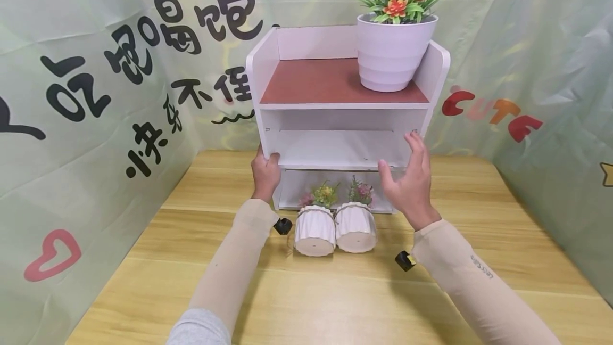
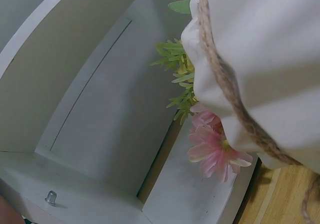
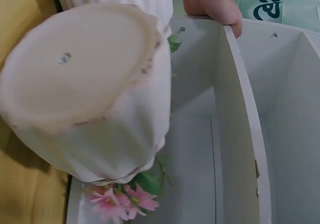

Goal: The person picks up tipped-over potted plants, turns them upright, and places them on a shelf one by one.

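A small white shelf [image 1: 335, 150] with a reddish-brown top board stands on the wooden table. My left hand [image 1: 265, 174] grips its left side panel low down, thumb to the front; the right wrist view catches this hand [image 3: 212, 4] at the panel edge. At the other side, my right hand [image 1: 409, 188] is raised before the right panel, fingers spread and holding nothing. Two white fabric-like pots with twine and small flowers, a left pot [image 1: 314, 233] and a right pot [image 1: 356, 229], lie tipped over between my forearms, bases toward me and flowers toward the lowest compartment.
A tall white ribbed flowerpot [image 1: 395, 55] with orange-red flowers stands at the right of the shelf's top board. Printed cloth [image 1: 96, 174] hangs around the wooden table [image 1: 316, 302] on the left, back and right.
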The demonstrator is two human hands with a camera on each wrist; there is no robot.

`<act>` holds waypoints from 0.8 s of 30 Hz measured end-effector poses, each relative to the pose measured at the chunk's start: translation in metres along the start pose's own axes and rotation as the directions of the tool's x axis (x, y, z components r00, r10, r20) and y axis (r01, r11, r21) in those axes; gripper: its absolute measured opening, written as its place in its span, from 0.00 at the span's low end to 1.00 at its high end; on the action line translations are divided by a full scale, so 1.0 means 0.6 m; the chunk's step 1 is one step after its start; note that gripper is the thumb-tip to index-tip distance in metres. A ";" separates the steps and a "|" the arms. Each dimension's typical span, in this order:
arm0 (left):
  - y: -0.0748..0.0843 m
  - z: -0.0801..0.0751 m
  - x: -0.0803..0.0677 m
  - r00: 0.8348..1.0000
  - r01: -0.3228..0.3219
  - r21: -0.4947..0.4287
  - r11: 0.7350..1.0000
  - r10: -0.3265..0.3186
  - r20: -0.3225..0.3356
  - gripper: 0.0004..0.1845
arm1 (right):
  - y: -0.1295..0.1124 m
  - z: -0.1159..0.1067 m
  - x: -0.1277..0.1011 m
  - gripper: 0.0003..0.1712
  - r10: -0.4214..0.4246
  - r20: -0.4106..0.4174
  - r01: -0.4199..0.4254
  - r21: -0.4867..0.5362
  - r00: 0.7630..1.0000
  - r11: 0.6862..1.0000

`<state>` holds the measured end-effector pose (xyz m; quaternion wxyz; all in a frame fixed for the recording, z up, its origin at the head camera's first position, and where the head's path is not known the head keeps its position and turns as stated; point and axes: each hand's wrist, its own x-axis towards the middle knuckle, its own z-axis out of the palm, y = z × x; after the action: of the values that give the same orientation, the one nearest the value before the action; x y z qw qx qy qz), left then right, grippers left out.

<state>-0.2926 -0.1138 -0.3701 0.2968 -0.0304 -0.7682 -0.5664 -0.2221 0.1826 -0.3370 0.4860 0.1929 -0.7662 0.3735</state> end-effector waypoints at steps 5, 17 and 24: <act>-0.002 0.001 0.002 1.000 -0.016 0.005 1.000 0.016 -0.002 0.24 | 0.003 -0.003 -0.012 0.38 0.032 0.033 -0.032 0.008 0.999 0.999; -0.005 0.002 0.002 1.000 -0.002 0.008 1.000 0.002 0.000 0.23 | 0.007 -0.004 -0.050 0.39 0.118 0.100 -0.117 -0.015 0.988 0.993; -0.007 0.003 0.002 1.000 -0.006 0.010 1.000 0.006 -0.002 0.24 | 0.002 -0.004 -0.073 0.39 0.217 0.155 -0.220 0.003 0.964 0.975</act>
<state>-0.2962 -0.1140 -0.3733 0.2994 -0.0306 -0.7705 -0.5619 -0.2016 0.1825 -0.3756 0.3792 0.1405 -0.8142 0.4166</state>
